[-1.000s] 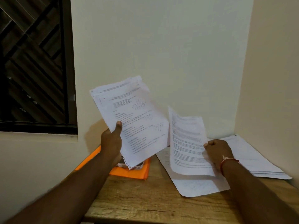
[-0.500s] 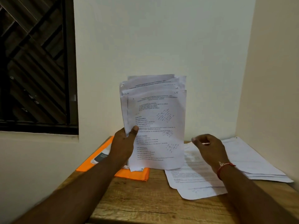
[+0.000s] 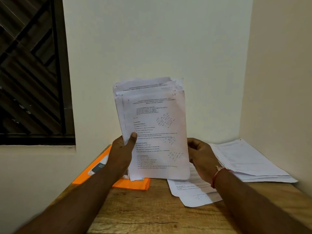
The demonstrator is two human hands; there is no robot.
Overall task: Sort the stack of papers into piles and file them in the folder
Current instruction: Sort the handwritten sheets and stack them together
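I hold a stack of printed papers [image 3: 153,129] upright above the table. My left hand [image 3: 122,151] grips its left edge, thumb on the front sheet. My right hand [image 3: 200,156] touches the stack's right edge, fingers curled behind it. An orange folder [image 3: 131,184] lies flat on the table under the stack, partly hidden by my left hand. A pile of sheets [image 3: 194,191] lies on the table below my right wrist. A second pile of sheets [image 3: 249,162] lies at the right, by the wall.
The wooden table [image 3: 152,213] stands in a corner, walls behind and to the right. A dark window with a grille [image 3: 30,70] is on the left. A small card with a dark label [image 3: 98,167] lies on the folder.
My right hand laid a sheet on the near pile, then came up to the stack's right edge. My left hand swung the stack from the left to the centre and upright.
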